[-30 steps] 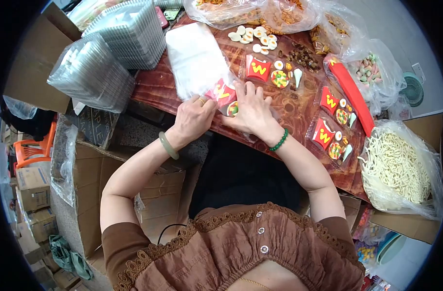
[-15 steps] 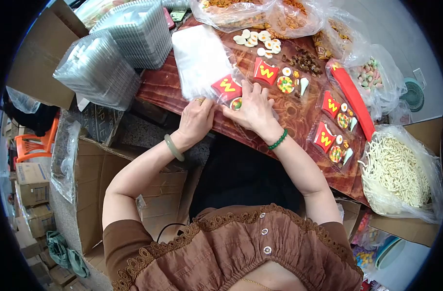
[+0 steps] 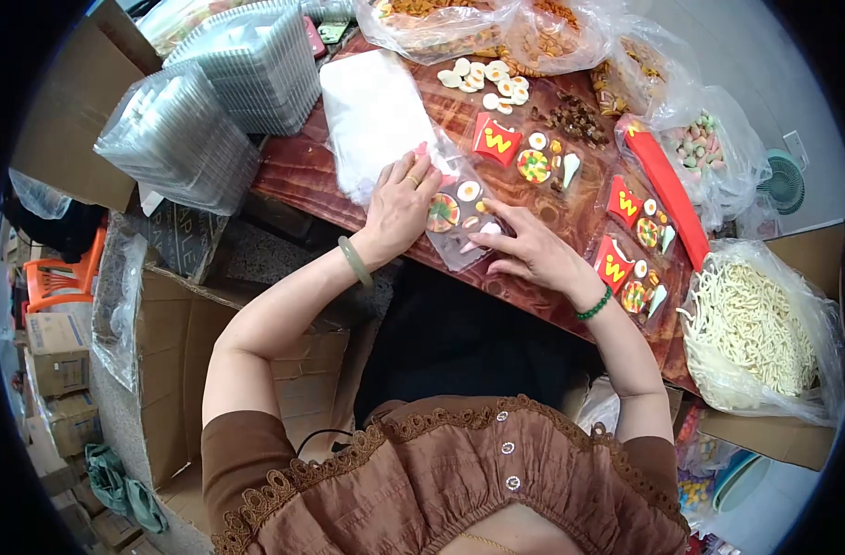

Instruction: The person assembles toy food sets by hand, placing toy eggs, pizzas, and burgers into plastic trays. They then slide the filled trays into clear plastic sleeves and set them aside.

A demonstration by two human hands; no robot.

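My left hand [image 3: 402, 205] lies with fingers extended over the upper left of a clear plastic pack [image 3: 459, 257], hiding most of its red piece. Inside the pack show a round multicoloured gummy pizza [image 3: 442, 213] and a fried-egg gummy [image 3: 468, 191]. At the pack's right side, my right hand [image 3: 531, 248] has its fingers spread, the tips over its lower right corner and small candies. A stack of white plastic bags [image 3: 372, 106] sits just above my left hand. Further right, another set includes a red piece with a yellow W [image 3: 497, 139] and another gummy pizza [image 3: 534, 166].
Two filled packs [image 3: 637, 264] lie near a long red strip [image 3: 668, 190]. Loose egg gummies [image 3: 510, 88] and brown candies [image 3: 580, 118] are at the back. Clear plastic trays [image 3: 247, 69] stand at left; a bag of pale stick-shaped candy [image 3: 756, 333] is at right.
My left hand has moved up and right onto the pack. My right hand has moved right and down, its fingers spreading and uncovering the pizza and egg gummies.
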